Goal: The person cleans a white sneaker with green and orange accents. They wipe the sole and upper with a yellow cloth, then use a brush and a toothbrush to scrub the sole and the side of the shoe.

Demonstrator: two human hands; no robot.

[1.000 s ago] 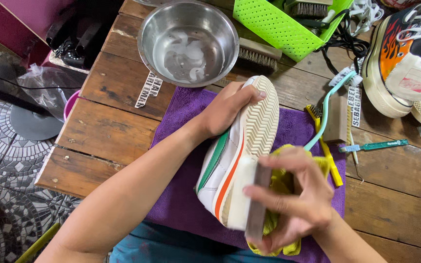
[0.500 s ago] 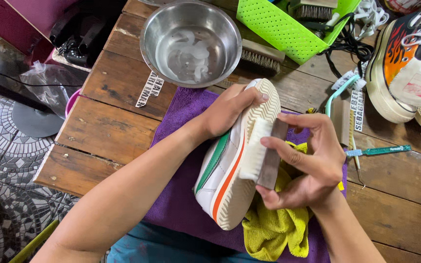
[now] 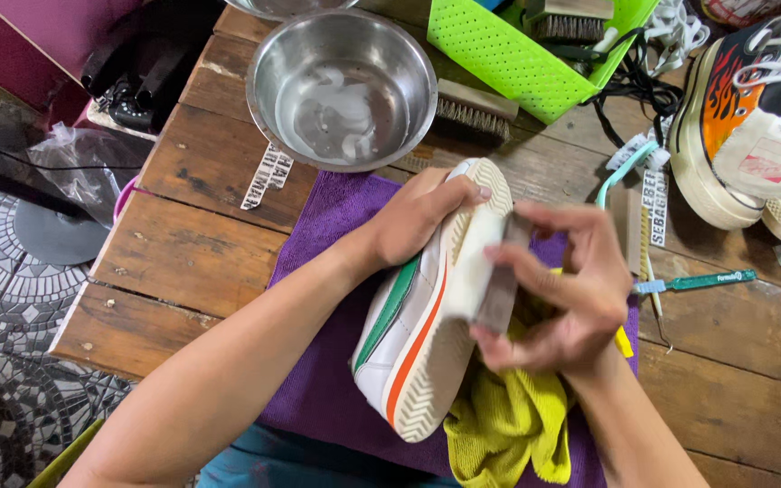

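Two hands work mid-frame: left hand [image 3: 418,217] grips a light, stiff-soled white sneaker [image 3: 427,316] by its toe; right hand [image 3: 562,298] clasps a brush [image 3: 497,289] against the sole.

Two hands are at work over the tabletop [image 3: 192,262]: a left hand [image 3: 422,217] and a right hand [image 3: 562,289]. Shoes come to two I can count: one white sneaker [image 3: 418,348] with green and orange stripes, and one flame-patterned sneaker [image 3: 743,117]. One steel bowl [image 3: 341,90] sits whole in sight. There is one green perforated basket [image 3: 508,54]. Brushes number three: one in the right hand's grip [image 3: 497,289], one beside the bowl [image 3: 472,108], one in the basket [image 3: 571,18]. Two cloths lie there, one purple [image 3: 336,380] and one yellow [image 3: 508,425].
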